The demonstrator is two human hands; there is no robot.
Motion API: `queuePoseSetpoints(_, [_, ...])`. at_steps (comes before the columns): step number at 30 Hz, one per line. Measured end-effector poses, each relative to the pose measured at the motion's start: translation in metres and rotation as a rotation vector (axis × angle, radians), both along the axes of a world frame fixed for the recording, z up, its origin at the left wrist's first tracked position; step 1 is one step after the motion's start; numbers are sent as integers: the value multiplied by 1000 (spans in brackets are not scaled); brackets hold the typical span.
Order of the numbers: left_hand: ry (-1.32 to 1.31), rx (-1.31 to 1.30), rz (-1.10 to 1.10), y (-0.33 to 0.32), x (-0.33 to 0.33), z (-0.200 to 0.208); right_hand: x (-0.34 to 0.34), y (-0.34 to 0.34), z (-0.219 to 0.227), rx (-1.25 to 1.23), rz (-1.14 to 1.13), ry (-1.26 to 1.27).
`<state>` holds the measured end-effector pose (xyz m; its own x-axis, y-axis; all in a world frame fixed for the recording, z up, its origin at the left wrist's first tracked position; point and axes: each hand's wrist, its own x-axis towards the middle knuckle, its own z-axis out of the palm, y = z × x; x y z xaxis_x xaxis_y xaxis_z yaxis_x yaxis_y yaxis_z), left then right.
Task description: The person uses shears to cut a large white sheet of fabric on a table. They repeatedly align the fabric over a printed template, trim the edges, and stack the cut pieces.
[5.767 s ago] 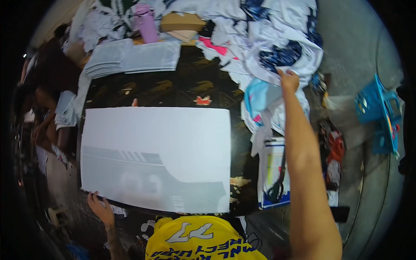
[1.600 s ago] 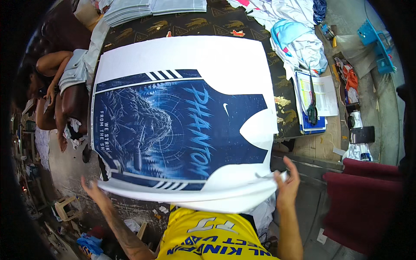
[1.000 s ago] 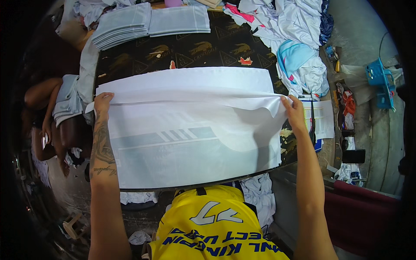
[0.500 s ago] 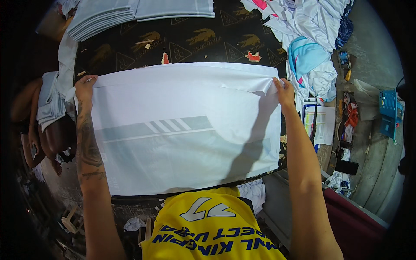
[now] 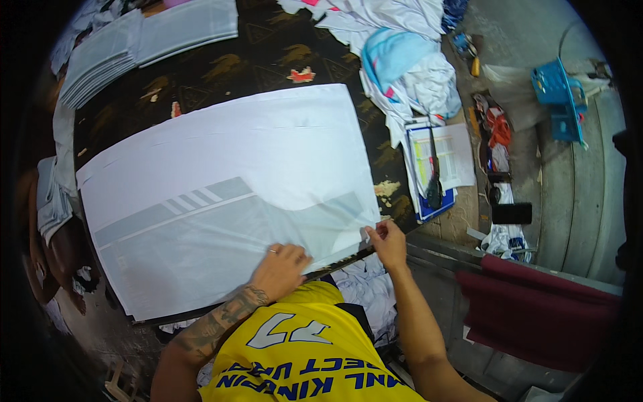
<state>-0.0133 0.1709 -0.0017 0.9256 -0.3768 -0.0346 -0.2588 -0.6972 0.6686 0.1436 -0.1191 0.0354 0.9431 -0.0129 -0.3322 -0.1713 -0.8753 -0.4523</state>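
A large white fabric sheet lies over the dark table, showing a grey panel with slanted white stripes and a curved edge. At its near right corner my right hand pinches the edge between thumb and fingers, and the cloth lifts slightly there. My left hand rests flat on the sheet near the table's front edge, fingers spread. Small creases run across the cloth between the two hands.
Folded grey-white cloth stacks sit at the far left. White and light-blue garments are heaped at the far right, above papers with a black tool on them. A blue plastic rack stands beyond. Another person is at the left.
Both hands have come from the sheet's far corners to its near edge. The right now pinches the near right corner; the left has let go and lies flat. The view has shifted right.
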Motion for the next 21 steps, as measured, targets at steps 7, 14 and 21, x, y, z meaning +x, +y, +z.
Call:
queuePoseSetpoints(7, [-198, 183, 429, 7, 146, 14, 0, -14, -6, 117, 30, -11])
queuePoseSetpoints(14, [-172, 210, 555, -44, 223, 0, 19, -44, -15, 113, 206, 47])
queuePoseSetpoints(21, [-3, 345, 835, -23, 7, -16, 24, -60, -24, 230, 294, 13])
